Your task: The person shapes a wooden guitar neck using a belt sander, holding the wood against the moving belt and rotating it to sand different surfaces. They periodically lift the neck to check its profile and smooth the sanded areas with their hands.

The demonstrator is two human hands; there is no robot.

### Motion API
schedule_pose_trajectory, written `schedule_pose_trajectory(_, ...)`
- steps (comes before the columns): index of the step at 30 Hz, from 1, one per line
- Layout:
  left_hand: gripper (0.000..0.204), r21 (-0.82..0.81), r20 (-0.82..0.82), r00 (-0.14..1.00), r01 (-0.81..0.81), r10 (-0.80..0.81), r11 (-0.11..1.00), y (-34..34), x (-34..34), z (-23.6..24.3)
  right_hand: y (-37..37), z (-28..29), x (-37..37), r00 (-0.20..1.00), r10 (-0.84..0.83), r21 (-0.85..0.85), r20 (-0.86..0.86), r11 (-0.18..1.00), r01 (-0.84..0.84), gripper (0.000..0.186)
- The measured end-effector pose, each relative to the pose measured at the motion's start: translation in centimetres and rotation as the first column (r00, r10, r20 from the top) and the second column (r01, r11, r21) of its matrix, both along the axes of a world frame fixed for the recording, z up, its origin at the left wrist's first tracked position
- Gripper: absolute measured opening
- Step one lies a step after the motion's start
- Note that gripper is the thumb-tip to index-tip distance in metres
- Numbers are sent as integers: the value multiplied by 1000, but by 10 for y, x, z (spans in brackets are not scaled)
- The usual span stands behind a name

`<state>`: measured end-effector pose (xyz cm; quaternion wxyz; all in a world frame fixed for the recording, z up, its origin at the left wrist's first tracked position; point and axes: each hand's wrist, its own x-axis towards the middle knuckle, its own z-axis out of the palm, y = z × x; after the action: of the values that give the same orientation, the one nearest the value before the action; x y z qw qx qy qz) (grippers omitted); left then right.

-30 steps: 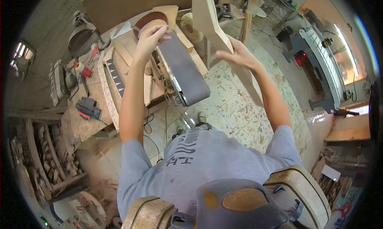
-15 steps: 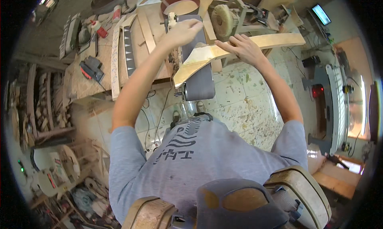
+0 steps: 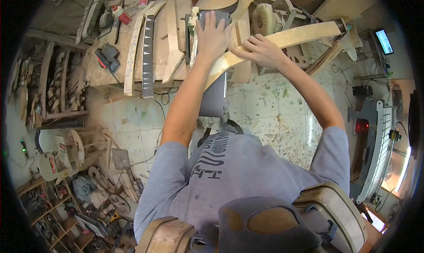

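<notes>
A long curved wooden piece lies across the belt sander, its narrow near end partly behind my left forearm. My right hand is closed over the middle of this piece, with the fingers bent across its top. My left hand is spread, palm down, over the far part of the sander. Whether its palm touches the belt or the wood is hidden. The grey sanding belt shows again below the piece, toward my body.
On the workbench to the left are curved wooden strips, a dark strip with pale triangles, a power tool and a red glue bottle. A round sanding belt loop stands at the back. A cord hangs by the bench edge.
My left hand has gone from closed fingers to spread and flat over the sander. The right hand still grips the curved wooden piece. The whole view has shifted.
</notes>
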<state>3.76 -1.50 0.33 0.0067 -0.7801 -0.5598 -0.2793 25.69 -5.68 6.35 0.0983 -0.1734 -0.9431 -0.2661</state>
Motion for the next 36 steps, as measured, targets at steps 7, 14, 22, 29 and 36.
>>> schedule_pose_trajectory(7, 56, 131, -22, 1000, -6, 9, 991, 4, 7, -2, 10, 0, 2, 997, -50, -38, -52, 998, 48, 51)
schedule_pose_trajectory(14, 60, 23, -47, 994, -95, 96, 995, 9, -10, -6, 13, 0, -13, 987, -100, -123, -129, 989, 84, 47)
schedule_pose_trajectory(22, 62, 26, -49, 989, -137, 138, 990, 11, -26, -8, 18, -1, -27, 987, -118, -159, -110, 982, 100, 43)
schedule_pose_trajectory(29, 63, -4, -61, 982, -180, 179, 984, 18, -14, -7, 28, 4, -16, 988, -81, -156, -133, 986, 60, 48)
schedule_pose_trajectory(36, 61, 2, -34, 982, -187, 187, 982, 13, -20, -9, 24, 4, -21, 986, -97, -189, -139, 980, 70, 46)
